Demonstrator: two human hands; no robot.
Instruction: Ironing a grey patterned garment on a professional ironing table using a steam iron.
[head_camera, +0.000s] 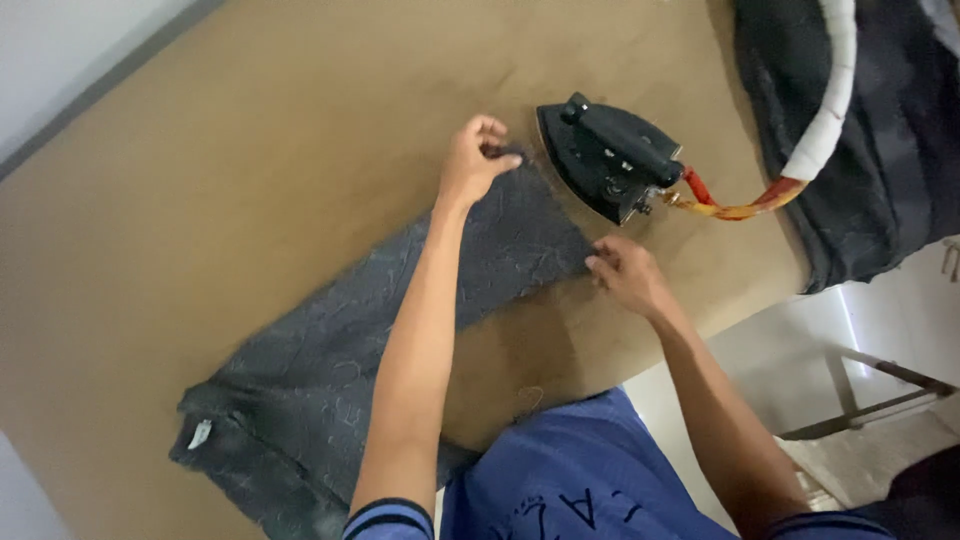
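both hands' fingers (487, 135) seemingly pinch the dark garment's (400, 330) end corners.

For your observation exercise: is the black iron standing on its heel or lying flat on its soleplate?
Lying flat: the black iron rests soleplate-down on the brown board, handle facing up.

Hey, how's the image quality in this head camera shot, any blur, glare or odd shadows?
Head view: lighting is soft and even over the brown padded table; a faint shadow lies under the left hand and its arm on the dark grey patterned cloth; the black flat iron shows only dull sheen, no glare; the picture is slightly soft overall, and the right hand looks a little blurred; the white floor at lower right is bright.
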